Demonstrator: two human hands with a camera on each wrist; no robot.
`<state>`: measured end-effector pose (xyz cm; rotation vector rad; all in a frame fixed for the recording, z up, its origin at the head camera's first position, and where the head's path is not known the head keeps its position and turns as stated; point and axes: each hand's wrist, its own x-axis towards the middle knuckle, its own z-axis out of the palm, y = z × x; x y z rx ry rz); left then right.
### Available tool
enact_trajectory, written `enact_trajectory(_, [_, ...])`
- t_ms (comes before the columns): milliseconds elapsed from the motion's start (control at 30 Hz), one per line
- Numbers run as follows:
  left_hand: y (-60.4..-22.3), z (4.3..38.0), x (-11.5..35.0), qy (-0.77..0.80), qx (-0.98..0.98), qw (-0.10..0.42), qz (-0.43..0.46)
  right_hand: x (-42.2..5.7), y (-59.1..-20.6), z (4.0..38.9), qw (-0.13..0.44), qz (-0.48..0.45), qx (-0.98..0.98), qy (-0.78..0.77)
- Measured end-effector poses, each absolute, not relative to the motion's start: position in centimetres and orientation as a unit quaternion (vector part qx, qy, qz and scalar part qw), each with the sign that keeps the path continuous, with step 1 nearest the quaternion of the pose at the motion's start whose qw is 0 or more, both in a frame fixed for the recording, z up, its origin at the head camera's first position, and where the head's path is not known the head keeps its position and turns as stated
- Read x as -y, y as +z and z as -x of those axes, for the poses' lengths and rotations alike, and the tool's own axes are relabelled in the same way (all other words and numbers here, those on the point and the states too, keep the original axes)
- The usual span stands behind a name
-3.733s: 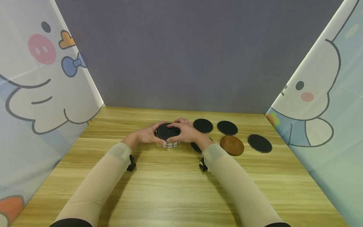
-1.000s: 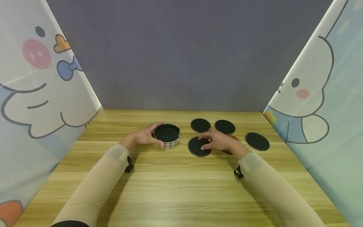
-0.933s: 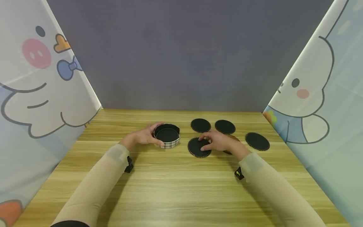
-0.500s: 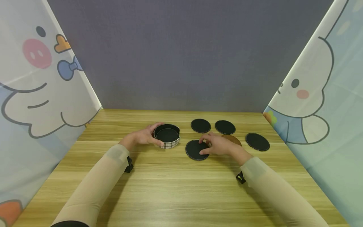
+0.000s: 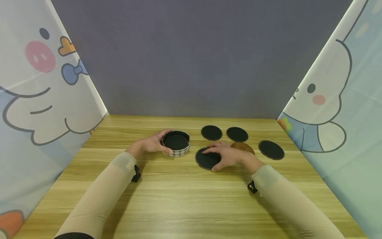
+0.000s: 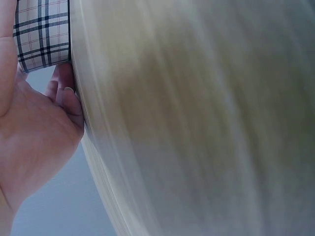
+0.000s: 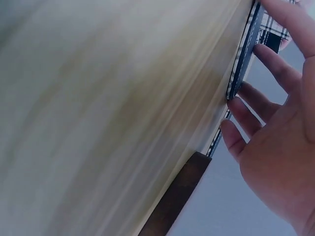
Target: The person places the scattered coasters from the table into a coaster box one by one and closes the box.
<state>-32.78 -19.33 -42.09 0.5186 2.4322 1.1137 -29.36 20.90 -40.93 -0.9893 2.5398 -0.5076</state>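
Left of the table's middle stands a round coaster holder (image 5: 180,152) with a plaid outer wall and black inside. My left hand (image 5: 152,143) grips its left side, thumb in front and fingers behind; its plaid wall also shows beside the hand in the left wrist view. To the right, a round black coaster (image 5: 205,160) lies on the table under my right hand (image 5: 227,156). The right thumb is at the near edge and the fingers reach across to the far edge. In the right wrist view, fingertips touch the rim of the coaster (image 7: 245,51).
Behind the right hand lie two more black coasters, one nearer the holder (image 5: 211,132) and another coaster (image 5: 237,134) beside it. A brown wooden disc (image 5: 244,148) is partly hidden by the right wrist. Farther right is another black coaster (image 5: 271,150). A grey partition (image 5: 191,66) closes the back.
Earlier both hands were at the holder, which had a black top. The right hand then came to the coaster, drew it slightly nearer, and has now spread from a pinch to span it.
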Motion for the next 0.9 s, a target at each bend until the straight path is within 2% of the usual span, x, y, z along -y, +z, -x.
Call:
enact_trajectory(333, [-42.0, 32.7, 19.3, 0.400, -0.873, 0.204, -0.188, -20.7, -41.1, 29.3, 0.161, 0.348, -0.907, -0.175])
enact_trajectory(633, [-42.7, 33.4, 19.4, 0.385, -0.882, 0.201, -0.184, -20.7, -40.7, 29.5, 0.089, 0.357, -0.902, -0.227])
enact_trajectory(900, [-42.2, 32.7, 19.2, 0.385, -0.882, 0.197, -0.189, -19.8, -39.9, 30.1, 0.032, 0.361, -0.897, -0.253])
